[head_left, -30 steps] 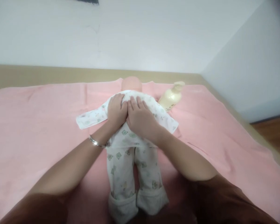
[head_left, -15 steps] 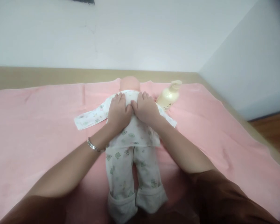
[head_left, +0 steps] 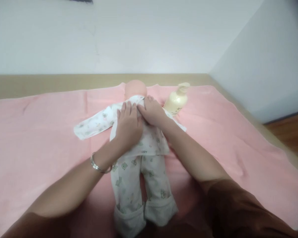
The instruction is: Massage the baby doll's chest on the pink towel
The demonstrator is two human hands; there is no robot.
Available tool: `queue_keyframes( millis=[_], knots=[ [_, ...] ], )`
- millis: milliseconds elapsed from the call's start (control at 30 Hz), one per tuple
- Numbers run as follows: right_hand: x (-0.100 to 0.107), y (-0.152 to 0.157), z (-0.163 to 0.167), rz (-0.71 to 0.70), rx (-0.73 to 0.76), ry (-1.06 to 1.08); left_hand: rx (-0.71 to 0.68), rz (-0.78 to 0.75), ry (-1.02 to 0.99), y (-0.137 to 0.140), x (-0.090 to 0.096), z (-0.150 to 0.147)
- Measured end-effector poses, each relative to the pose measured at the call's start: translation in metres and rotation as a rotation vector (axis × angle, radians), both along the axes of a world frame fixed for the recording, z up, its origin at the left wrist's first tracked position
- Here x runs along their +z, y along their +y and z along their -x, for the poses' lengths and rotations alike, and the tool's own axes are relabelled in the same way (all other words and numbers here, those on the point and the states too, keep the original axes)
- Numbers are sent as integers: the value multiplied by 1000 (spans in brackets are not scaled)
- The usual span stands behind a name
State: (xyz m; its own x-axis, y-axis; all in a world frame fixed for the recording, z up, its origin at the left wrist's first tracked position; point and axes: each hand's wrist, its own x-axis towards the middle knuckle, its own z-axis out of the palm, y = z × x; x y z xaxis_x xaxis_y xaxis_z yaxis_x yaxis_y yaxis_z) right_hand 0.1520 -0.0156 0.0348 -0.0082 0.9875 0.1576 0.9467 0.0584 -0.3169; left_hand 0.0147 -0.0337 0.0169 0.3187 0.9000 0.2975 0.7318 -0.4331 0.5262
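A baby doll lies with its head toward the wall, and its face does not show. It wears a white printed top and matching trousers with turned-up cuffs. My left hand rests flat on the left and middle of the doll's upper body, fingers stretched toward its head. Higher up, my right hand lies on the right shoulder area, its thumb pointing at the middle. Both hands are open and hold nothing. A silver bangle circles my left wrist.
A pale yellow pump bottle stands, slightly tilted in view, just right of the doll's shoulder. Under everything spreads a pink blanket on a wooden-edged surface. White walls close off the back and the right.
My left hand has slid down the doll's upper body, toward me, and its fingers have spread. The right hand stays near the shoulder. The doll's left-side sleeve has shifted slightly outward.
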Motion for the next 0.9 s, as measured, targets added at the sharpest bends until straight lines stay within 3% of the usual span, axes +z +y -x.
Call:
queue_keyframes(
  millis=[167,367,500,667,900],
  knots=[
    [5,-20,10,-45,49,-106,49,112,-76,24,-2,6],
    [6,-52,39,-126,39,-252,59,11,-108,43,-2,13],
    [6,-37,27,-63,63,-159,71,14,-126,38,-2,12],
    [3,-14,9,-29,-87,11,80,36,-125,37,-5,12],
    [0,-14,8,-65,-58,4,89,40,-37,35,1,9]
  ],
)
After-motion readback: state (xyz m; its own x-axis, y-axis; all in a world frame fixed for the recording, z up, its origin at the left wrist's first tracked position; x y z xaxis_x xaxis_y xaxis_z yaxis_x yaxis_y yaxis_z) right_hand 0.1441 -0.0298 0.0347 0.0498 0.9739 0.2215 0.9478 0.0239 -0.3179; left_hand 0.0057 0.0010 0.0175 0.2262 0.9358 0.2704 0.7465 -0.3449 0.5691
